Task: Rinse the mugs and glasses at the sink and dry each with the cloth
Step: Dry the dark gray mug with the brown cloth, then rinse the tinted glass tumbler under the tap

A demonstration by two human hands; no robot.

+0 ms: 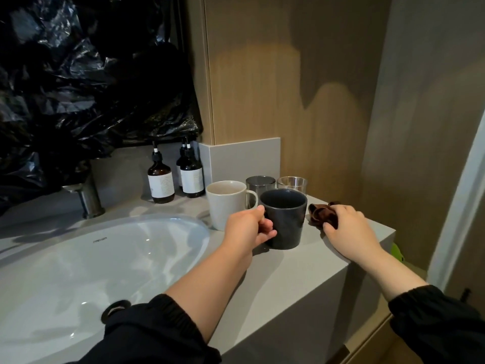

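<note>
At frame centre my left hand [248, 228] grips the dark mug [287, 222] by its handle; right of it, my right hand [347, 225] clutches the cloth [321, 214]. I'd lift straight, clearing the white mug [225, 206].

Nothing reads clearly. The sink [78, 258] bears a blurred brand mark [100, 240] left of centre. The bottles [160, 179] carry white labels [161, 185] with illegibly small print.

Matt dark mug [284, 219], glossy white sink [78, 258] (ceramic), brushed-metal tap [88, 198].
</note>
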